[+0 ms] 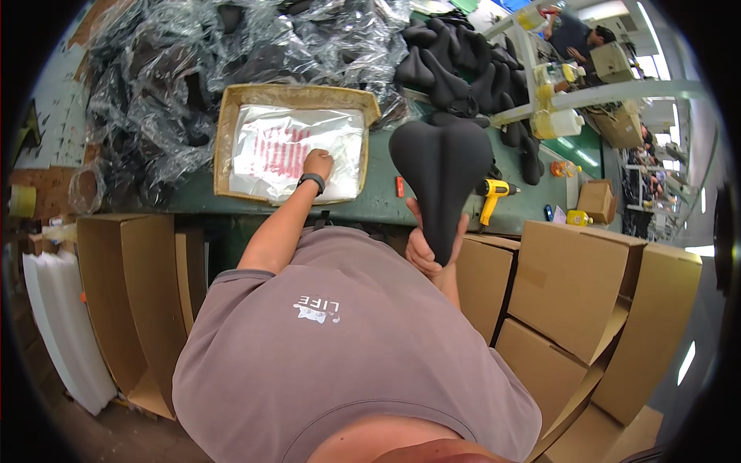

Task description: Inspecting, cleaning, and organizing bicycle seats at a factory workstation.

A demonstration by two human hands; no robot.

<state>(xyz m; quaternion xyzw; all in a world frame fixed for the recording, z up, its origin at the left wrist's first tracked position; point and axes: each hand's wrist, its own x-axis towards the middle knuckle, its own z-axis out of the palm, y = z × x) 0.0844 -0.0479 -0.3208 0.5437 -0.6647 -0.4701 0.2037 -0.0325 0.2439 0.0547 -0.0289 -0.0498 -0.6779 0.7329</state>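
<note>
My right hand (432, 248) grips a black bicycle saddle (441, 166) by its narrow nose, holding it upright with the wide end up. To the left, my left hand (317, 165) is closed, with its fingers pinching at the top of a stack of clear plastic bags (266, 177) with red print. The bags lie flat in an open cardboard box (221, 147) on the green workbench (378, 207). My left wrist wears a dark band. The fingertips of that hand are partly hidden.
Many plastic-wrapped saddles (154, 85) are heaped at the far left. Bare black saddles (455, 65) are piled behind the held one. A yellow heat gun (494, 199) lies on its right. Cardboard boxes (571, 285) stand along the near side. Another person (575, 38) sits far right.
</note>
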